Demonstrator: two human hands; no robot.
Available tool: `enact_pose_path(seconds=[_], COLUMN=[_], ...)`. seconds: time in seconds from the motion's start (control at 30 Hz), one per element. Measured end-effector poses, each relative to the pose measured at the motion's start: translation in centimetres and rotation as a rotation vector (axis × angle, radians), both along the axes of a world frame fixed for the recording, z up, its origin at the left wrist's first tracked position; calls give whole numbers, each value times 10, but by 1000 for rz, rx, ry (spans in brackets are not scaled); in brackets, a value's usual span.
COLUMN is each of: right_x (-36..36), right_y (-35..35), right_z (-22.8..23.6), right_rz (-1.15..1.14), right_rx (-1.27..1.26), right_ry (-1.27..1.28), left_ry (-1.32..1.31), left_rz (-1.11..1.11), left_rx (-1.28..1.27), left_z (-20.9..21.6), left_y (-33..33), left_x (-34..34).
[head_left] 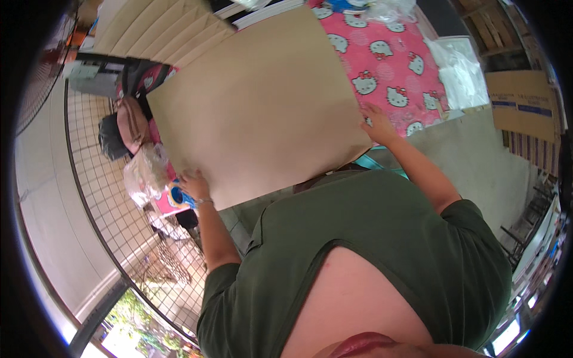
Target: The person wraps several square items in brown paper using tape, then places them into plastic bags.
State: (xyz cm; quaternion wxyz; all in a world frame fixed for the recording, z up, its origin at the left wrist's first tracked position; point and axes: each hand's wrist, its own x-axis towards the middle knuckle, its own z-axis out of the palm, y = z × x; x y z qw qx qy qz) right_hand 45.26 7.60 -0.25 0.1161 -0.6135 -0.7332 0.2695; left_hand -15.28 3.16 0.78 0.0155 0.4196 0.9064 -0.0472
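Observation:
A large flat brown cardboard sheet [268, 107] lies over the pink cartoon-print table cover [394, 65], its near edge close to my body. My left hand [194, 186] is at the sheet's near left edge, fingers bent over the border. At the right edge, my right hand [378, 125] has its fingers curled against the side of the sheet. Both hands appear to grip the cardboard, though the undersides of the fingers are hidden. Beside my left hand is a blue ring-shaped roll [177, 194].
Folded or stacked tan cardboard [161, 30] stands at the far left. Clear plastic bags [146, 173] and a pinkish bag [132, 122] line the left side, by a wire mesh [107, 179]. White plastic packaging [459, 71] and cardboard boxes [522, 98] are at right.

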Motion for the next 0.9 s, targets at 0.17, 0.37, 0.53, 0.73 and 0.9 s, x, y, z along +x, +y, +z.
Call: enact_pose_path(seconds=[0.17,0.37,0.53,0.73,0.9], right_x=[120,163,170,137,116], right_y=[-77,-190,-260,-314,-303], right_z=[-16,-48,-77,-94,-101], right_rz=[-363,-613,-724,-595,-562], right_rx=[-49,-389,-754,-598,-693], right_ry=[-63,-297,-78,-34,-1], left_ry=[-110,-466,-477,-419,-321], left_rz=[-612,-971,-1079,-1150,-1250], left_rx=[-53,-174,-270,-371,-388], left_z=[-49,-20,-27,-14,-5], left_y=[-22,-26,-8,16,40], left_x=[196,357,355,367,381])
